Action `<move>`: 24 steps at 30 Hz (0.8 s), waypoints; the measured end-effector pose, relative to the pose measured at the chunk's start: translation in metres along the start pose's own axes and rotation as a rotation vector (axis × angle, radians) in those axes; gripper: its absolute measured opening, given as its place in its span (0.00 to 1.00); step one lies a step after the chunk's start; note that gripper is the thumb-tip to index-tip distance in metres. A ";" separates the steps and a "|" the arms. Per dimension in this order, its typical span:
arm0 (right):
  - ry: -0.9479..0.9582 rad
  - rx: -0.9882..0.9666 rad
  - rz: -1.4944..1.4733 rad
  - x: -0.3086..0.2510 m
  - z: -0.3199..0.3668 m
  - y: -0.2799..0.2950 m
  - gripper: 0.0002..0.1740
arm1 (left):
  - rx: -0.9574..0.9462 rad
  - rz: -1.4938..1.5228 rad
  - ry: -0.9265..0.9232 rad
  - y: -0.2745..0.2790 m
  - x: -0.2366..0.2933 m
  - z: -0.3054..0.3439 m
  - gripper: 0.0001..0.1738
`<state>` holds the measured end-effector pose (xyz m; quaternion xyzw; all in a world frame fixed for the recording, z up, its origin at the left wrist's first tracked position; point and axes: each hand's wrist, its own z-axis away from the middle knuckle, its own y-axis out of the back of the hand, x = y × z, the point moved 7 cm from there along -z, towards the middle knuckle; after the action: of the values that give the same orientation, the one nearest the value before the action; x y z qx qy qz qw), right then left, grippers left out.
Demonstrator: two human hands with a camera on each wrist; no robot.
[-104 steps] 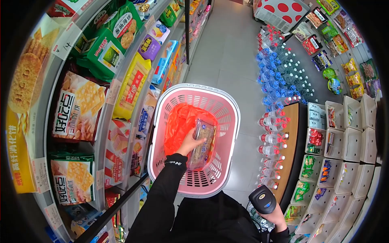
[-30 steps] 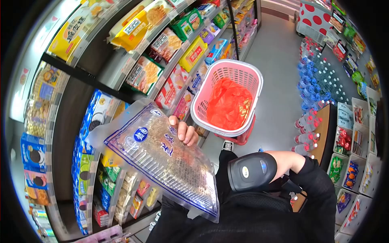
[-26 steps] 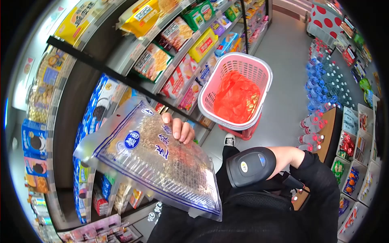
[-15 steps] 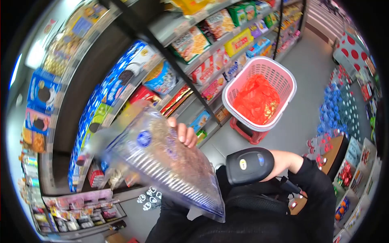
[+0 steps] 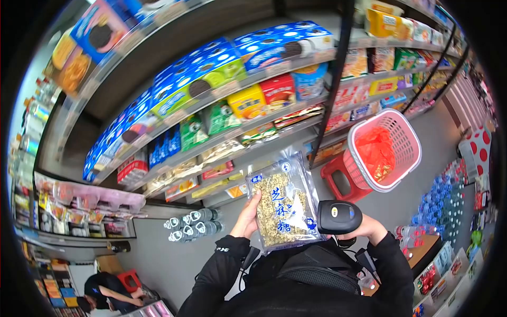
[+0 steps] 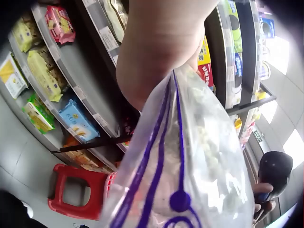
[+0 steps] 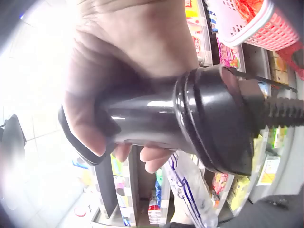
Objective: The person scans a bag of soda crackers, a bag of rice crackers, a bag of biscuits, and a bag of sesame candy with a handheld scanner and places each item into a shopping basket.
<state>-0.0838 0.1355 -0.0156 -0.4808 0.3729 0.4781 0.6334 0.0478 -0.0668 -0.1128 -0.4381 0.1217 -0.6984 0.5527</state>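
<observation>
A clear bag with blue print (image 5: pixel 279 208), labelled as sesame candy and filled with pale pieces, is gripped at its left edge by my left hand (image 5: pixel 246 217). Its printed face points up at the head camera. In the left wrist view the bag's side (image 6: pixel 209 137) hangs below the hand (image 6: pixel 159 47). My right hand (image 5: pixel 371 230) holds a black barcode scanner (image 5: pixel 340 217), whose head lies at the bag's right edge. Seen from the right wrist, fingers and thumb wrap round the scanner's handle (image 7: pixel 147 111), and a ribbed cord (image 7: pixel 285 112) runs from its end.
A pink and white basket (image 5: pixel 409 153) with a red plastic bag (image 5: pixel 374 150) in it stands on a red stool (image 5: pixel 331 173). Shelves of packaged snacks (image 5: pixel 195 79) curve ahead. Water bottles (image 5: pixel 195 224) stand on the floor; another person (image 5: pixel 108 291) bends at lower left.
The candy bag came out of the basket in my left hand and has been turned face up before me. The scanner is now beside it. My view has swung left along the shelves.
</observation>
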 end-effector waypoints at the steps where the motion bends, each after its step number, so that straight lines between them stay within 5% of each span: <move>1: -0.006 -0.015 0.011 0.006 -0.012 -0.006 0.29 | 0.003 0.014 -0.013 0.011 0.006 0.006 0.23; 7: -0.317 0.029 -0.095 0.046 -0.062 -0.033 0.28 | 0.119 -0.044 0.026 0.074 0.018 0.029 0.24; 13: -0.378 0.089 -0.112 0.056 -0.090 -0.041 0.25 | 0.015 0.068 0.059 0.098 0.024 0.037 0.18; 24: -0.427 0.097 -0.146 0.072 -0.145 -0.003 0.22 | -0.020 0.016 0.037 0.111 0.027 -0.011 0.26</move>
<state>-0.0632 0.0132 -0.1198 -0.3633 0.2172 0.5032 0.7534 0.1133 -0.1344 -0.1793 -0.4294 0.1424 -0.7007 0.5517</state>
